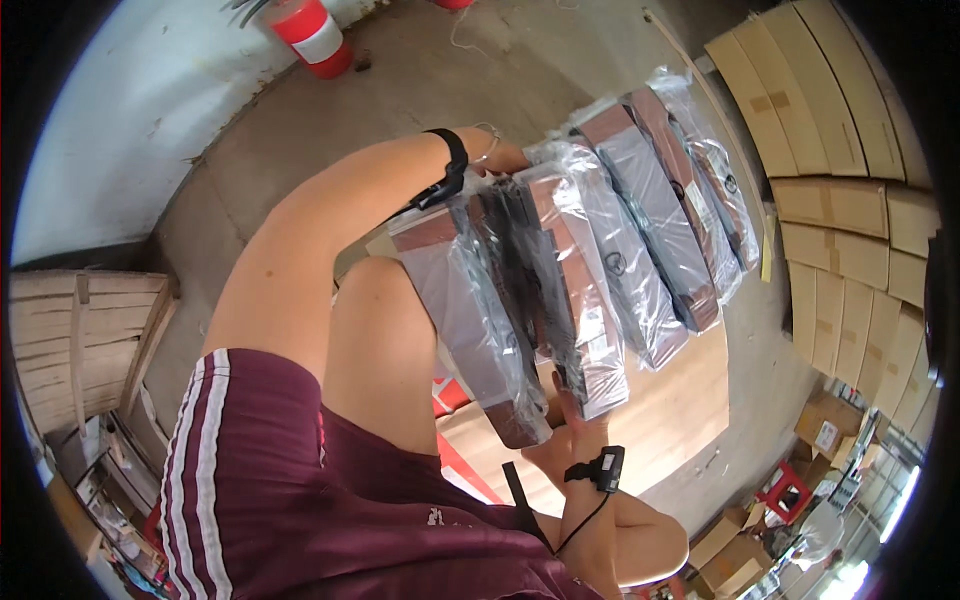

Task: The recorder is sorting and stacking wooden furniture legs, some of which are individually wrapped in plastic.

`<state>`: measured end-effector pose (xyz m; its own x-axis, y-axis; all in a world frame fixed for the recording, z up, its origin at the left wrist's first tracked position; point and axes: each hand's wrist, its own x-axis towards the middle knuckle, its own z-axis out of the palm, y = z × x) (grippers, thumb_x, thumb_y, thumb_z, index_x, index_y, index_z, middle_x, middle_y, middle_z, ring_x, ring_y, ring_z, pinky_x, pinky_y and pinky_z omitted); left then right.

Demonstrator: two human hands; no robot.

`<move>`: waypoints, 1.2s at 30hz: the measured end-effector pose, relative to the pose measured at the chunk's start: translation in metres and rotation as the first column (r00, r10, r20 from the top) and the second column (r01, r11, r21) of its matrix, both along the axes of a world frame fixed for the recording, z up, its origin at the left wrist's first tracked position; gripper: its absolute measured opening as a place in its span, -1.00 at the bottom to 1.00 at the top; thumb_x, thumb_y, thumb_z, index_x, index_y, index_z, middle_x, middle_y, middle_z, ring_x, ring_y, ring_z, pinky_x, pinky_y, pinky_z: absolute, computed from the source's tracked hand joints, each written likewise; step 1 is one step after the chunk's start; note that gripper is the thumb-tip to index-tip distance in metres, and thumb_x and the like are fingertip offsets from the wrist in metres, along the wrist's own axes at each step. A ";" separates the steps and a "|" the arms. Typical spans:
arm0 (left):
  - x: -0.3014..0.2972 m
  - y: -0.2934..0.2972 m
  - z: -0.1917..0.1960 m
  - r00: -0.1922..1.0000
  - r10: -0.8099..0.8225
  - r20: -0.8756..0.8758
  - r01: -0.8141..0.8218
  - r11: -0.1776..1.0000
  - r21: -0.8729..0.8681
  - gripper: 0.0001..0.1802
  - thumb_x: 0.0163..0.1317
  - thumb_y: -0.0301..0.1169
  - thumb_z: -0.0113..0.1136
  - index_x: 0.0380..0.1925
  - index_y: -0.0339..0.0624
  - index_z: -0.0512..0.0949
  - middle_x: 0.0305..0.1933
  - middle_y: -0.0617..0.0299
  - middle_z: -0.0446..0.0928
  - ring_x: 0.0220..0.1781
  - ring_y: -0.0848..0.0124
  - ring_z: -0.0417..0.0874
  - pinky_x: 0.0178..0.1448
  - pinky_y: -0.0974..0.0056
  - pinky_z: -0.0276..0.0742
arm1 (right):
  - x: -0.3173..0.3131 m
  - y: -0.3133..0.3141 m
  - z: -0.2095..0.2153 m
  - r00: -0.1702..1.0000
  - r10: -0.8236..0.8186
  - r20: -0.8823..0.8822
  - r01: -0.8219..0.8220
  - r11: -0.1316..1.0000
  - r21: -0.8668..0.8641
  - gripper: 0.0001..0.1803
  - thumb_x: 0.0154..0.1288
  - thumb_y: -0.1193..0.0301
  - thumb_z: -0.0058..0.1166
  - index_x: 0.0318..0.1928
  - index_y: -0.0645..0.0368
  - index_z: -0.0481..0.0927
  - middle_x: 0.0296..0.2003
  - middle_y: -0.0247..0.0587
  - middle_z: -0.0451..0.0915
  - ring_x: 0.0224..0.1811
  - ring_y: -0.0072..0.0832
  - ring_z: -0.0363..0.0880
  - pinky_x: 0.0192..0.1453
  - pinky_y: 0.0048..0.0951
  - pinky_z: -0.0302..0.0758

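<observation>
Several long, narrow packages, brown and grey and wrapped in clear plastic, stand side by side in a slanting row in front of me. My right hand (580,408) grips the near end of one plastic-wrapped package (572,285), its thumb against the side and its other fingers mostly hidden beneath. At the far end, my left hand (503,157) reaches over and is closed on the same package; its fingertips are largely hidden by the plastic. A gap with dark sides separates this package from the leftmost package (462,325), beside my knee. To its right stands another wrapped package (622,265).
A cardboard sheet (680,400) lies under the row. Stacked cartons (830,220) line the right side. A red fire extinguisher (310,40) stands by the wall at upper left, with a wooden crate (85,340) below. Opened cartons (735,550) lie at lower right.
</observation>
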<state>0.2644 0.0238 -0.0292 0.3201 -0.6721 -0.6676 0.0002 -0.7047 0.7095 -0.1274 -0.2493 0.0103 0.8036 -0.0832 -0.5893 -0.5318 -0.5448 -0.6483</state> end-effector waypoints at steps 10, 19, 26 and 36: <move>0.010 0.002 -0.061 0.996 -0.080 0.031 0.083 0.989 -0.124 -0.57 0.27 -0.19 -0.02 0.10 -0.11 0.44 0.14 0.19 0.47 0.06 0.30 0.50 0.10 0.16 0.42 | -0.040 0.024 0.010 0.510 -0.597 -0.619 0.802 0.069 0.594 -0.33 -0.15 0.27 0.24 0.08 0.19 0.47 -0.05 -0.16 0.56 0.08 -0.27 0.44 0.21 -0.38 0.30; 0.004 0.006 -0.048 0.985 -0.116 -0.127 0.091 0.978 -0.187 -0.65 0.23 -0.35 0.07 0.02 -0.16 0.49 0.01 0.20 0.55 -0.04 0.30 0.54 0.04 0.19 0.45 | -0.039 0.015 -0.009 0.489 -0.679 -0.548 0.820 0.143 0.554 -0.39 -0.08 0.24 0.20 0.06 0.18 0.47 -0.08 -0.16 0.57 0.05 -0.30 0.46 0.19 -0.35 0.33; -0.015 0.011 -0.003 0.999 0.024 0.026 -0.023 1.000 -0.010 -0.62 0.31 -0.20 -0.07 -0.12 -0.25 0.56 -0.13 0.22 0.57 -0.16 0.42 0.56 -0.04 0.25 0.49 | -0.009 -0.004 -0.023 0.550 -0.712 -0.437 0.810 0.325 0.488 -0.42 -0.02 0.22 0.16 0.05 0.18 0.48 -0.10 -0.17 0.58 0.03 -0.32 0.48 0.17 -0.33 0.35; -0.012 0.012 -0.007 0.990 0.127 -0.057 -0.124 0.991 0.057 -0.40 0.32 0.03 -0.15 -0.01 -0.30 0.52 0.03 0.11 0.54 0.00 0.38 0.54 0.04 0.18 0.42 | -0.012 -0.018 -0.044 0.839 -0.492 -0.231 0.539 0.808 0.239 -0.47 0.06 0.18 0.10 0.03 0.17 0.48 -0.13 -0.17 0.60 -0.01 -0.35 0.50 0.14 -0.30 0.38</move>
